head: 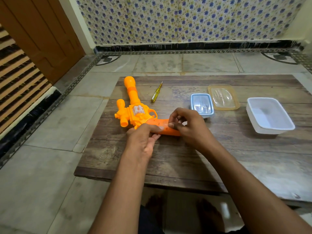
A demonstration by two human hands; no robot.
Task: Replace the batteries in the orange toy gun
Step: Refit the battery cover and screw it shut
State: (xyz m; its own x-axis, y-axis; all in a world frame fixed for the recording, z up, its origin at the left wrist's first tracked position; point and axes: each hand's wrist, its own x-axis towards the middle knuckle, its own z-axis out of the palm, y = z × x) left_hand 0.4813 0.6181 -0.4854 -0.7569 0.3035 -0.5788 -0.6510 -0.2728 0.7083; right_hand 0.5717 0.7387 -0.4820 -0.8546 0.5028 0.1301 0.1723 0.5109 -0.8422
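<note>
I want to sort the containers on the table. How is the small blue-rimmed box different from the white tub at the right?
The blue-rimmed box is smaller than the white tub. The box wears a clear lid; the tub stands open with no lid on it. The box stands beside the amber lid, near the right hand; the tub stands alone, farther right. Both are rectangular plastic with rounded corners, upright on the wooden table.

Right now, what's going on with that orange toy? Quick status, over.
Both hands on the toy gun grip: left hand holds it, right hand fingers work the cover. Gun flat on table. Screwdriver untouched. Nothing blocking.
</note>
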